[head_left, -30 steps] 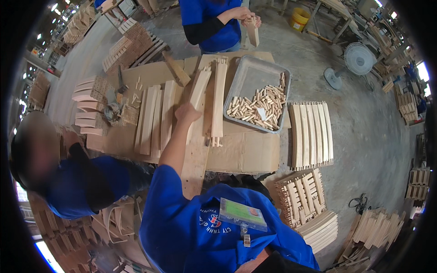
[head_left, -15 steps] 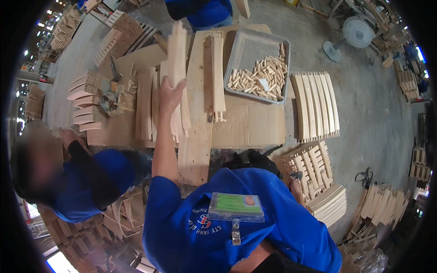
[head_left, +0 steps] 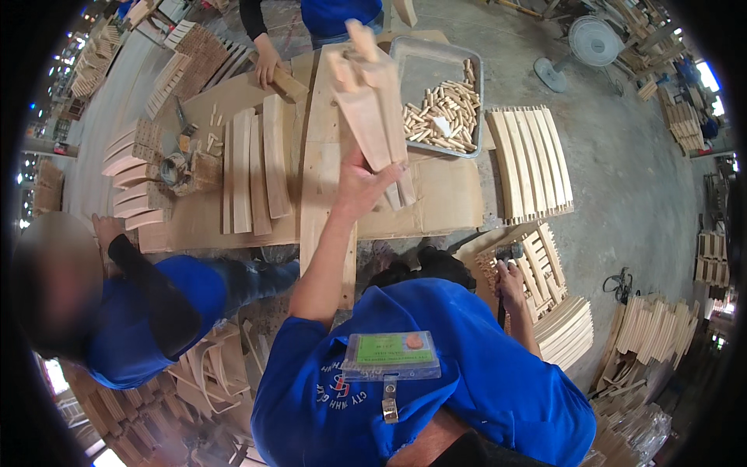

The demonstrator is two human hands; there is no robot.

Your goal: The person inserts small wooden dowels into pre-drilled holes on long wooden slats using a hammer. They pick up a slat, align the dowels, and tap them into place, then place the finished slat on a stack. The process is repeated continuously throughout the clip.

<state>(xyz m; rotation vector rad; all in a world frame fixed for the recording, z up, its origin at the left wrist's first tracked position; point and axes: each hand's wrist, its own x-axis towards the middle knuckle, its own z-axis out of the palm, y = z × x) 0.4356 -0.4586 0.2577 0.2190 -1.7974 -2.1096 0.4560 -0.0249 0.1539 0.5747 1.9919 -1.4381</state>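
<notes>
My left hand (head_left: 364, 183) is closed around a bundle of pale wooden slats (head_left: 367, 117), lifted and tilted over the plank on the table. Their far ends are smeared by motion. Several loose slats (head_left: 257, 167) lie side by side to the left of that hand. To the right of the bundle rests a grey tray (head_left: 433, 149) of short wooden dowels (head_left: 443, 109). My right hand (head_left: 510, 285) grips a hammer (head_left: 510, 251), low on the right, beside a slatted wooden stack (head_left: 541, 261).
Curved slats stand in a row (head_left: 531, 163) right of the table. Drilled curved pieces (head_left: 134, 175) and a glue-stained container (head_left: 175, 170) are at left. One co-worker's hand (head_left: 268, 62) touches a wood block (head_left: 289, 86) at the far edge; another person (head_left: 156, 311) is at left.
My left hand has carried the slats rightward from the loose ones toward the tray. My right hand and the hammer have risen slightly. A co-worker's hand has appeared at the far edge.
</notes>
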